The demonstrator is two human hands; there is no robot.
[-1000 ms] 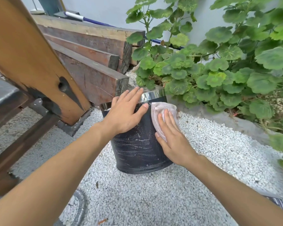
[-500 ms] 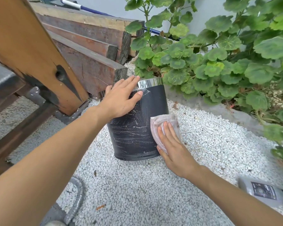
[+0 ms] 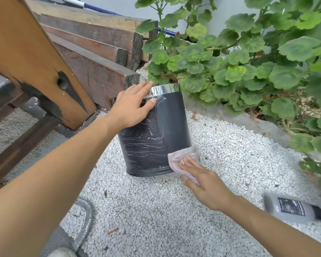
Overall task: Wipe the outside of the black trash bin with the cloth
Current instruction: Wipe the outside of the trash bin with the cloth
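Observation:
The black trash bin [image 3: 167,130] with a shiny chrome rim stands on white gravel, tilted slightly. Soapy white streaks cover its front left side; the right strip looks clean and dark. My left hand [image 3: 132,106] lies flat on the bin's upper left, fingers spread up to the rim. My right hand [image 3: 202,178] presses a pale pink cloth [image 3: 182,158] against the bin's lower right edge, near the base. Fingers cover the cloth's lower part.
Stacked wooden beams [image 3: 93,58] and a slanted wooden post [image 3: 32,58] stand left of the bin. Leafy green plants [image 3: 248,67] crowd behind and right of it. A grey bottle [image 3: 293,208] lies on the gravel at right. A ribbed hose [image 3: 85,221] curls at bottom left.
My right hand has slid the cloth down the bin's right side, from near the rim to the base. My left hand has stayed on the upper left of the bin.

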